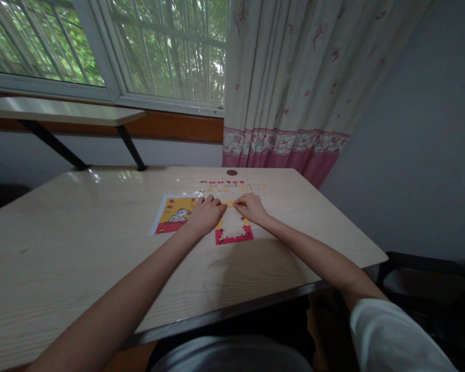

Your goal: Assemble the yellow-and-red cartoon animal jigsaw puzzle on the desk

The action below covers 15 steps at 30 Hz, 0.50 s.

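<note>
Nearest us, a pale shirt (228,354) and a sleeve (391,330) are cut off at the bottom of our view, and a dark chair (418,263) beyond the table's right corner is too dim to make out fully. On the wooden table (101,248), set in from its near edge and closer to its right edge than to its left, we see a jigsaw border (234,239), red along the near side and yellow farther up, around a bare middle. Our left hand (208,213) covers its upper left part, fingers bent, the thumb and forefinger drawn close at the top side; our right hand (251,207) meets that side from the right, thumb and forefinger nearly together. We cannot tell whether either pinches a piece, as the tips are too small to read. Left of the border lies a printed sheet (170,217) with a white animal on yellow and red, its right part hidden by the left hand. Toward the far edge, loose pieces (232,185) lie in rows, their prints blurred. Beyond them sits a dark round disc (231,172); a shelf (62,109), cut off at left, stands by the far left corner, before a curtain (287,77) and barred window (170,51).
</note>
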Each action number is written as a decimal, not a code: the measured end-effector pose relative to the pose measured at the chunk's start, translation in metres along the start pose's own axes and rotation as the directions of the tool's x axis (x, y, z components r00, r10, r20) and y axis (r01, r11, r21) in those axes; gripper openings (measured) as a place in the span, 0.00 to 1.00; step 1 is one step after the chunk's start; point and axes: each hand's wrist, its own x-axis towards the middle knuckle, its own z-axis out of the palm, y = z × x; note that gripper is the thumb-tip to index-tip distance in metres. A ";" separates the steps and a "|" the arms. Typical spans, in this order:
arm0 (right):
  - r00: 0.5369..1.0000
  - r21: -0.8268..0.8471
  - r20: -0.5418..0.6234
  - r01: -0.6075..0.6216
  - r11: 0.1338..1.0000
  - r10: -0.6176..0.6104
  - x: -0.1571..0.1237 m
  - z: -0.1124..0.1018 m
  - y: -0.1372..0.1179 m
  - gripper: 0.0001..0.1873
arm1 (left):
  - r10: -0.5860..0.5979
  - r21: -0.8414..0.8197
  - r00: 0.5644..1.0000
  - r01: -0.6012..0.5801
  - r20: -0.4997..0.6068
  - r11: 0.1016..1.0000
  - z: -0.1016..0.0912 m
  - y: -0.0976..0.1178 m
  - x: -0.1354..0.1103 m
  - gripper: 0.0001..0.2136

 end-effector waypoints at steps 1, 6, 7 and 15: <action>1.000 -0.004 0.005 0.001 1.000 -0.001 0.000 0.000 0.000 0.09 | 0.003 0.006 1.000 -0.003 -0.003 1.000 0.001 0.000 0.000 0.13; 1.000 -0.015 0.017 -0.005 1.000 0.005 0.000 -0.002 -0.002 0.09 | 0.000 0.020 1.000 0.000 -0.001 1.000 0.002 -0.002 0.000 0.12; 1.000 -0.015 0.013 -0.004 1.000 0.004 0.000 -0.002 -0.002 0.09 | -0.004 0.018 1.000 0.004 0.002 1.000 0.002 -0.002 0.000 0.12; 1.000 -0.012 0.006 -0.030 0.999 0.030 0.000 0.001 -0.002 0.09 | -0.015 0.001 1.000 0.015 0.007 1.000 -0.001 -0.002 0.000 0.13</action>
